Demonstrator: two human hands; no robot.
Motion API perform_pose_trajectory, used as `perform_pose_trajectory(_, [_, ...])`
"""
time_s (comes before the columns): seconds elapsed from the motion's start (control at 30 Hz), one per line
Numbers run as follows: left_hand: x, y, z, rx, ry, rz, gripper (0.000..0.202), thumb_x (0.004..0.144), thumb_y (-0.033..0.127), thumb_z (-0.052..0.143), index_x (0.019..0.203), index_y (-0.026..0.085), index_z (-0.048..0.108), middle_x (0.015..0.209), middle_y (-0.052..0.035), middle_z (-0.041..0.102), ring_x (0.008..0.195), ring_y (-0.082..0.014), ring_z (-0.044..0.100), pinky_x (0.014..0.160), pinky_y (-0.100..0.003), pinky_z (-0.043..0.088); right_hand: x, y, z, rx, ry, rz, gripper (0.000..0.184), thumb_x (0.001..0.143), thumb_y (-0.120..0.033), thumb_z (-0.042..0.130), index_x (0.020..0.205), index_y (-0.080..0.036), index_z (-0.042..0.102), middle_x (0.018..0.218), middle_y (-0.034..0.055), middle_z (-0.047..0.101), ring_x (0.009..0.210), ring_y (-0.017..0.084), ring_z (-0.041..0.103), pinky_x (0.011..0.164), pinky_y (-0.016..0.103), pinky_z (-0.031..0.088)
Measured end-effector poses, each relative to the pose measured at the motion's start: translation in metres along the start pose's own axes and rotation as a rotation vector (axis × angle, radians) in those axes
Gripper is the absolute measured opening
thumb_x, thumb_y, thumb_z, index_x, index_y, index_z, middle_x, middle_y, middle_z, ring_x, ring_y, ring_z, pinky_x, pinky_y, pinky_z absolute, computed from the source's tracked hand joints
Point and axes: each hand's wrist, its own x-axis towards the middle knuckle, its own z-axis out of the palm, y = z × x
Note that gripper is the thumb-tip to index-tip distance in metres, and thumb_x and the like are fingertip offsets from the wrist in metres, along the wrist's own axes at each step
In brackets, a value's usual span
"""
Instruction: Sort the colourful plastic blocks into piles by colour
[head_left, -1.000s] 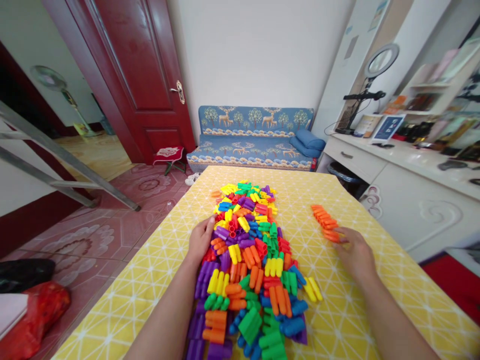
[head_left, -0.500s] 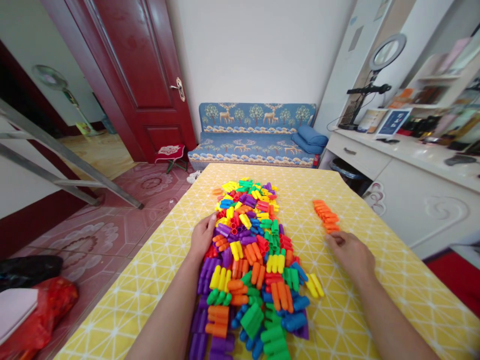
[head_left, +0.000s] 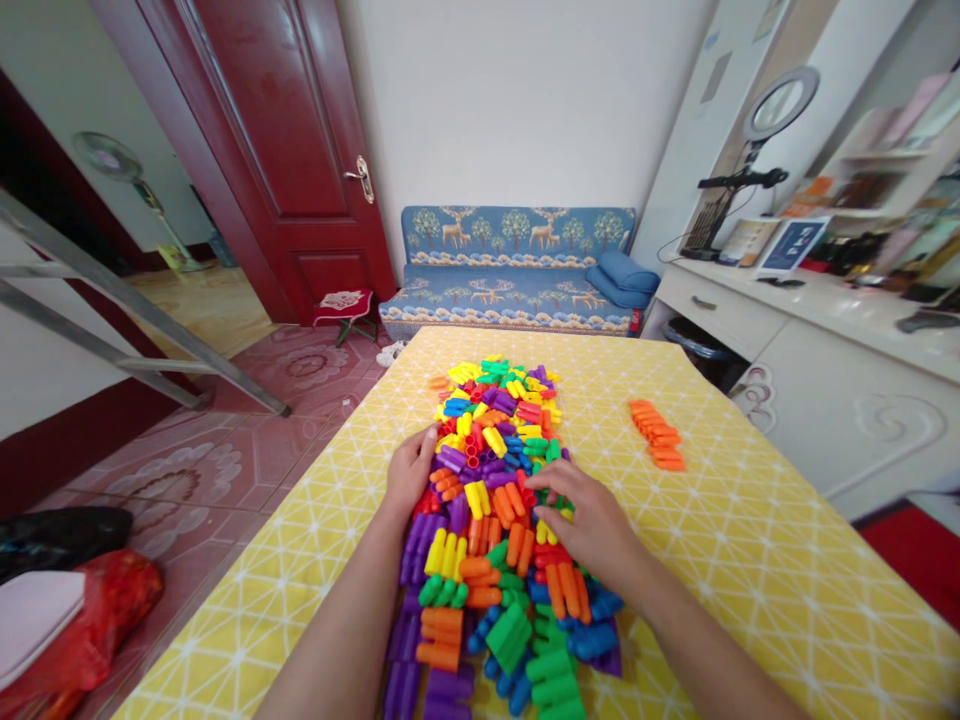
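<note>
A long heap of coloured plastic blocks [head_left: 495,500] lies down the middle of a table with a yellow patterned cloth [head_left: 750,560]. My left hand [head_left: 409,472] rests flat against the heap's left edge, fingers together and stretched out, holding nothing. My right hand [head_left: 585,520] lies over the heap's middle, fingers spread and curved down onto the blocks, with nothing visibly gripped. A separate row of orange blocks [head_left: 656,435] sits apart on the cloth to the right.
A blue patterned sofa [head_left: 517,270] stands beyond the table's far edge. A red door [head_left: 277,150] is at the back left, metal ladder rails [head_left: 135,320] at the left. A white cabinet [head_left: 825,380] with a ring light [head_left: 780,100] runs along the right.
My right hand has left the orange row at the right and moved left onto the middle of the heap. My left hand has stayed at the heap's left edge.
</note>
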Motion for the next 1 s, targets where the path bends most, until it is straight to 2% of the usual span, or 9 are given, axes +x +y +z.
perform_pose_trajectory(0.13, [0.0,-0.001,0.0,0.008,0.0,0.004,0.054,0.092,0.055,0.042,0.12,0.017,0.068,0.127,-0.0102,0.065,0.122,-0.0281,0.058,0.107,-0.043,0.041,0.003,-0.011,0.008,-0.188,-0.029,-0.129,0.043,0.075,0.001,0.057,0.107,-0.025,0.068,0.114,0.0059,0.057,0.109,0.021,0.053,0.096,0.038,0.046])
perform_pose_trajectory(0.27, [0.001,-0.003,0.001,0.011,0.009,0.009,0.055,0.092,0.055,0.041,0.12,0.015,0.068,0.126,-0.011,0.066,0.121,-0.0278,0.059,0.107,-0.042,0.041,0.007,-0.015,0.016,-0.312,-0.056,-0.149,0.047,0.079,-0.005,0.061,0.12,-0.028,0.065,0.124,0.008,0.054,0.116,0.025,0.048,0.099,0.044,0.044])
perform_pose_trajectory(0.43, [0.0,-0.001,0.001,0.016,0.011,0.012,0.056,0.092,0.054,0.041,0.118,0.014,0.069,0.125,-0.0123,0.067,0.12,-0.0281,0.06,0.106,-0.043,0.042,0.011,-0.021,0.022,-0.269,-0.006,-0.13,0.026,0.081,-0.016,0.069,0.105,-0.026,0.071,0.122,0.0068,0.058,0.115,0.027,0.049,0.098,0.046,0.045])
perform_pose_trajectory(0.6, [0.0,0.002,0.0,0.018,0.009,0.002,0.055,0.092,0.054,0.042,0.117,0.014,0.069,0.125,-0.0119,0.066,0.12,-0.0282,0.059,0.106,-0.043,0.042,0.008,-0.023,0.019,-0.042,0.2,-0.158,0.014,0.089,-0.027,0.062,0.1,-0.024,0.071,0.104,0.0055,0.064,0.1,0.021,0.058,0.09,0.037,0.049])
perform_pose_trajectory(0.67, [0.0,0.003,0.0,0.026,0.011,-0.005,0.054,0.092,0.053,0.042,0.118,0.015,0.069,0.125,-0.0118,0.066,0.12,-0.0282,0.059,0.107,-0.043,0.041,0.007,-0.012,0.012,0.062,0.311,-0.081,0.017,0.091,-0.033,0.058,0.099,-0.022,0.069,0.098,0.005,0.066,0.091,0.019,0.061,0.083,0.033,0.051])
perform_pose_trajectory(0.77, [0.0,0.003,0.0,0.024,0.011,-0.007,0.053,0.092,0.053,0.042,0.118,0.016,0.069,0.126,-0.011,0.066,0.121,-0.0277,0.059,0.107,-0.043,0.041,0.006,0.024,-0.002,0.15,0.474,0.159,0.027,0.091,-0.043,0.055,0.1,-0.02,0.066,0.088,0.0035,0.068,0.072,0.016,0.063,0.065,0.028,0.051])
perform_pose_trajectory(0.87, [0.0,0.002,0.0,0.014,0.008,-0.001,0.053,0.092,0.054,0.042,0.118,0.017,0.069,0.126,-0.0103,0.066,0.121,-0.0276,0.059,0.107,-0.043,0.041,0.003,0.075,-0.015,-0.022,0.612,0.333,0.031,0.085,-0.046,0.058,0.098,-0.019,0.064,0.087,0.0041,0.068,0.068,0.018,0.062,0.061,0.029,0.05])
perform_pose_trajectory(0.93, [0.0,0.001,0.0,0.019,0.008,0.002,0.053,0.092,0.054,0.042,0.118,0.017,0.069,0.127,-0.0104,0.066,0.121,-0.0276,0.059,0.107,-0.043,0.041,0.0,0.102,-0.02,-0.21,0.587,0.344,0.024,0.083,-0.038,0.057,0.095,-0.018,0.063,0.095,0.0074,0.067,0.081,0.021,0.064,0.069,0.032,0.051])
perform_pose_trajectory(1.0, [0.0,0.001,0.0,0.03,0.007,0.006,0.054,0.092,0.054,0.041,0.119,0.016,0.068,0.127,-0.011,0.065,0.122,-0.0277,0.058,0.107,-0.043,0.04,-0.003,0.116,-0.022,-0.354,0.478,0.344,0.023,0.079,-0.027,0.054,0.098,-0.017,0.063,0.101,0.0098,0.066,0.091,0.024,0.063,0.076,0.035,0.051])
